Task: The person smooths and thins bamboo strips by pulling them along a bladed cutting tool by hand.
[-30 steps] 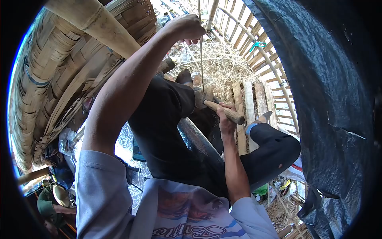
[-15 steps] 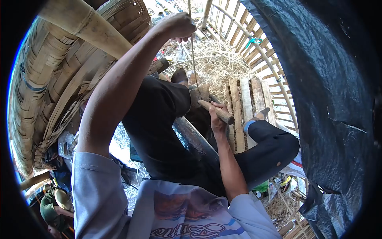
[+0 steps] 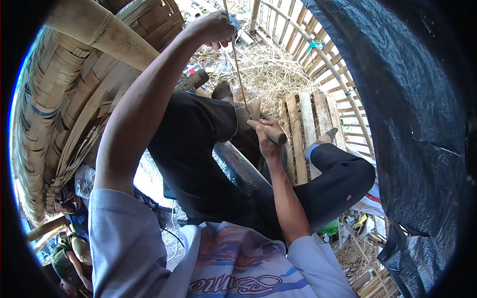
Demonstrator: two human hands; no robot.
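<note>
My left hand (image 3: 219, 29) is raised at the top of the view, closed around a long thin strip (image 3: 239, 72) that looks like split bamboo. The strip slants down to the head end of a tool between my knees. My right hand (image 3: 270, 144) grips this tool's thick wooden handle (image 3: 272, 132), with the fingers wrapped round it. Beside the handle's far end, at the strip's lower end, is a brownish flat piece (image 3: 242, 119); whether it is a blade or wood I cannot tell. My dark trouser legs frame both hands.
Wooden slats (image 3: 308, 119) lie ahead under my foot, with straw (image 3: 271, 67) beyond. A bamboo pole (image 3: 107, 30) and woven bamboo wall (image 3: 54, 119) stand on the left. Dark plastic sheeting (image 3: 397, 99) hangs on the right. Another person (image 3: 67, 260) is at lower left.
Both hands have shifted slightly left in the view, the left one also a little upward, with the strip and handle moving along. Both grips stay closed.
</note>
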